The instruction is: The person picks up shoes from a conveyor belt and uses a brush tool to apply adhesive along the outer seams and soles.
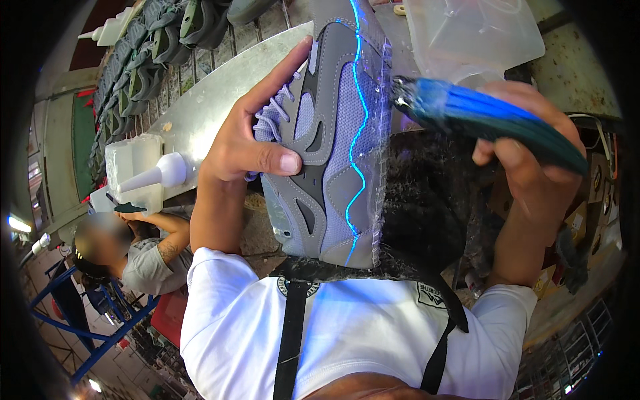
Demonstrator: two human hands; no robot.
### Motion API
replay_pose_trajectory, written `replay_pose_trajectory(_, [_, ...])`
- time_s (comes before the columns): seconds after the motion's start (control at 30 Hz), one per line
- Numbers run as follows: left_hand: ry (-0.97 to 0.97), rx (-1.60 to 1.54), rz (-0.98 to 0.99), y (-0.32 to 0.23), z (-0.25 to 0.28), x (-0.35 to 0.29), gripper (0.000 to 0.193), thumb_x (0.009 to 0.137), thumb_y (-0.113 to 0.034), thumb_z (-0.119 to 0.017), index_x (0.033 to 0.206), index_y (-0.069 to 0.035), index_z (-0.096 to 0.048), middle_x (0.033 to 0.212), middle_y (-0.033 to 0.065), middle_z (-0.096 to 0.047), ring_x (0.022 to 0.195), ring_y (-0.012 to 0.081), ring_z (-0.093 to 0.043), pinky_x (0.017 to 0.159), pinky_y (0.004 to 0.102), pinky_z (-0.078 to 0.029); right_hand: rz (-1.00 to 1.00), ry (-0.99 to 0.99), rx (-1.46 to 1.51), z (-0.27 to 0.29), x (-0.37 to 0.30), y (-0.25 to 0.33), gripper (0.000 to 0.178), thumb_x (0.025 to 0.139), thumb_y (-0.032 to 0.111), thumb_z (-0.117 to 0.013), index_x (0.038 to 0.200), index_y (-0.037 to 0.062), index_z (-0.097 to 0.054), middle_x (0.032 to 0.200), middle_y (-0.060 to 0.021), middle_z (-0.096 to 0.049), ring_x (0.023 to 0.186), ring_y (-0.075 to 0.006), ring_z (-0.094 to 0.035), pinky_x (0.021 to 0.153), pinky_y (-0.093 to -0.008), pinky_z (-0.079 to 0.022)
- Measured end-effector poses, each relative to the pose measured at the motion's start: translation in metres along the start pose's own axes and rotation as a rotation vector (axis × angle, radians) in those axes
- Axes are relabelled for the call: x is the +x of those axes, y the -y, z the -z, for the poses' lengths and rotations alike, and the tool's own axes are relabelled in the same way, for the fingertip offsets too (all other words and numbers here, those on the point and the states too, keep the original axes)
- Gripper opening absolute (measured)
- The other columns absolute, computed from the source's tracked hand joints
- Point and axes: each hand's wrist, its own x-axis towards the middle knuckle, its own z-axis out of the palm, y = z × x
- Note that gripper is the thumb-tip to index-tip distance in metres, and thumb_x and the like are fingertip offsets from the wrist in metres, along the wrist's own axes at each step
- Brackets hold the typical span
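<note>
A grey shoe upper (343, 157) with lilac mesh and laces is held on its side in front of my chest. My left hand (243, 143) grips it from the lace side, the thumb pressed on its side panel. A glowing blue wavy line runs along the upper, close to its bottom edge. In my right hand (530, 143) is a brush (500, 113) with a blue and dark green handle. Its dark, wet-looking tip points at the upper's bottom edge, and I cannot tell whether it touches.
Grey shoes (143, 73) line a rack at the upper left. A white nozzle bottle (163, 171) lies near a translucent container (123, 163). Another translucent container (473, 33) stands at the back right. A co-worker (150, 260) sits at the left. A black apron (427, 193) covers my front.
</note>
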Motion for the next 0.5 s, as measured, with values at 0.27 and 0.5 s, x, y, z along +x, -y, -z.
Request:
replay_pose_trajectory(0.27, [-0.042,0.066,-0.005,-0.009,-0.002,-0.006,0.118,0.058,-0.016,-0.089,0.158,0.005,-0.031,0.155,0.0185,-0.047,0.142,0.0258,-0.046,0.121,0.0344,-0.025,0.225,0.046,-0.268,-0.031,0.0,0.014,0.033,0.085,0.01,-0.074,0.111,-0.0091,-0.066,0.087,-0.0216,-0.071,0.079,-0.031,-0.072,0.073,-0.041,-0.059])
replay_pose_trajectory(0.5, [-0.05,0.093,0.03,-0.01,-0.001,-0.003,0.117,0.057,-0.015,-0.088,0.158,0.004,-0.033,0.153,0.0182,-0.049,0.141,0.025,-0.048,0.12,0.0343,-0.027,0.132,0.104,-0.337,-0.028,-0.003,0.03,0.034,0.084,0.01,-0.075,0.112,-0.0076,-0.066,0.098,-0.0259,-0.072,0.088,-0.036,-0.074,0.078,-0.0417,-0.06])
